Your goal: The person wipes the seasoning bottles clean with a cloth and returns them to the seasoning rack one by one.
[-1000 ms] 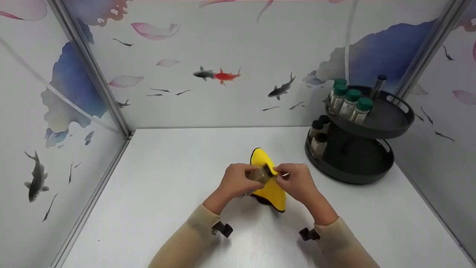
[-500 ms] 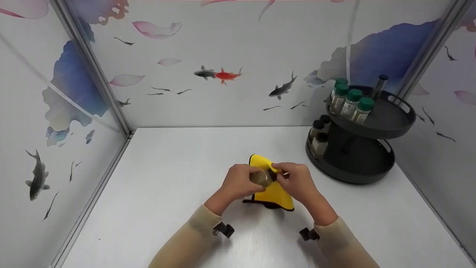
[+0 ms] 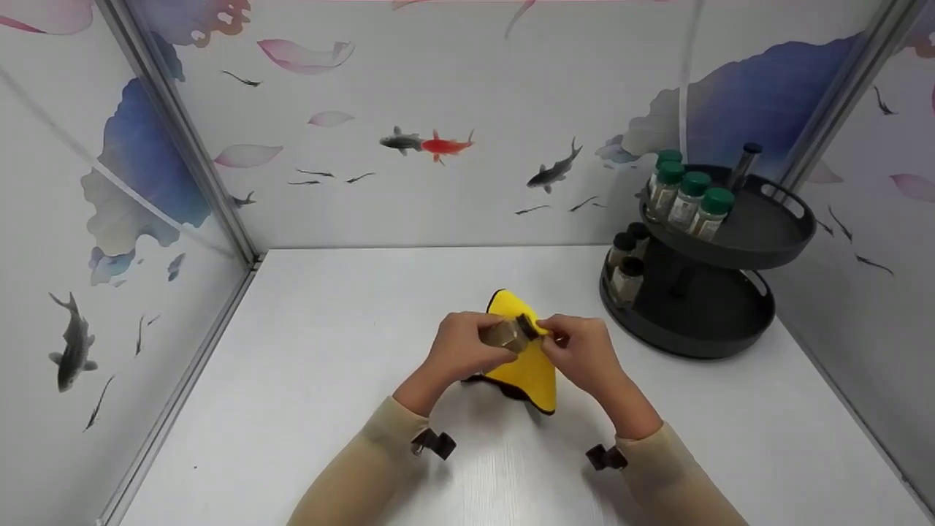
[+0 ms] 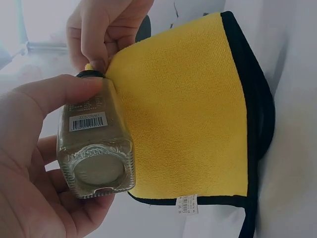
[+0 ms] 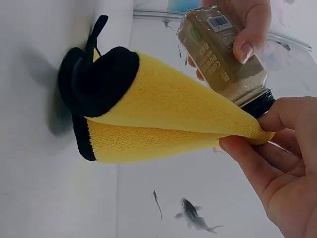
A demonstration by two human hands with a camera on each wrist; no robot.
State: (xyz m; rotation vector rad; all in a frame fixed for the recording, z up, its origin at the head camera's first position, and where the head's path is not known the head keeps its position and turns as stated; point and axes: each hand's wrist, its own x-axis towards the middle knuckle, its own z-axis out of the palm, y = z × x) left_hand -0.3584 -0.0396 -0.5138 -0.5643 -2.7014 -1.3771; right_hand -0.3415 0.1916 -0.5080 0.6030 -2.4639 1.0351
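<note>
My left hand (image 3: 465,343) grips a square glass jar of cumin powder (image 5: 229,59), lying tilted with its black cap toward the right hand. In the left wrist view the jar's base and barcode label face the camera. My right hand (image 3: 582,351) pinches a yellow cloth (image 4: 183,109) with black edging, right at the jar's black cap (image 5: 258,103). From the pinch the cloth hangs in folds, its lower black edge (image 5: 111,82) close over the white table. A small white tag (image 4: 187,204) shows on its edge.
At the right stands a black two-tier round rack (image 3: 730,248). Several green-capped jars (image 3: 688,201) sit on its upper tier beside a slim dark-capped bottle (image 3: 743,166); dark-capped jars (image 3: 627,281) stand below. Walls printed with fish surround the white table (image 3: 329,329).
Both hands stay nearly in place. The jar tips up and back in the left hand, and the cloth's hanging folds swing and turn with the right hand's pinch.
</note>
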